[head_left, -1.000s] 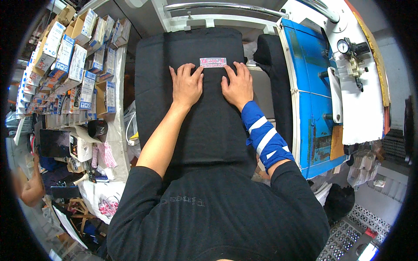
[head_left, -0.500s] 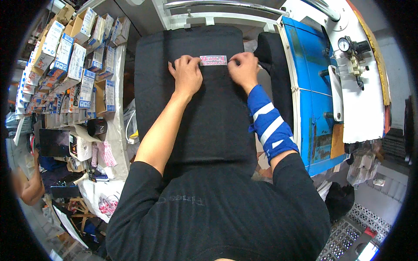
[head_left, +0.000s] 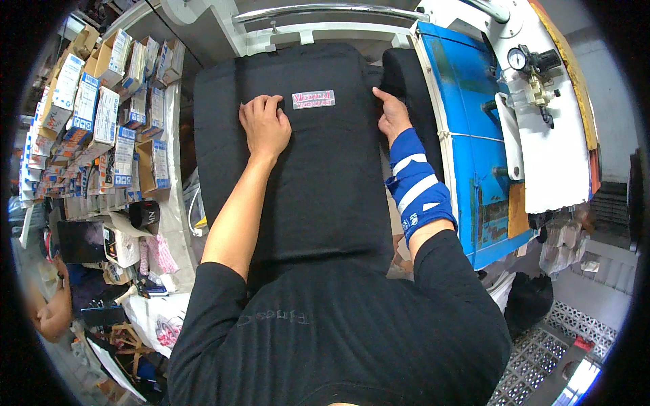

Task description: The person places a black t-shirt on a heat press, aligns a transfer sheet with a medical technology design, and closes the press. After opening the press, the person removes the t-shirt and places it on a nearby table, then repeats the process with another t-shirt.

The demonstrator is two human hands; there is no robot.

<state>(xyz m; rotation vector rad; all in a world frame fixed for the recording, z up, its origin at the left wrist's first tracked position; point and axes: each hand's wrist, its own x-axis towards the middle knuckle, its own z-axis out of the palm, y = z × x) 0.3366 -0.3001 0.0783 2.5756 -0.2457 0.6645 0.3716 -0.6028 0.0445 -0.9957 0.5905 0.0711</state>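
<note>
A black cloth [head_left: 318,196] lies spread over a flat padded surface in front of me. On its upper part rests a small clear label [head_left: 313,99] with red lettering, lying flat. My left hand [head_left: 266,128] lies on the cloth just left of the label, fingers lightly bent and apart, holding nothing. By the cloth's right edge is my right hand [head_left: 395,120], its thumb stretched out toward that edge; the other fingers are mostly hidden. Neither hand touches the label. A blue-and-white cloth band [head_left: 421,186] wraps my right forearm.
A blue machine panel [head_left: 467,135] stands right of the cloth, with a pressure gauge [head_left: 517,59] beyond it. A metal bar [head_left: 332,11] crosses the far side. Stacked cardboard boxes [head_left: 84,101] fill the left. A person's arm [head_left: 54,311] shows at far left.
Both hands have come away from the label, which lies flat on the cloth. My left hand moved slightly left; my right hand moved to the cloth's right edge. The view has shifted a little.
</note>
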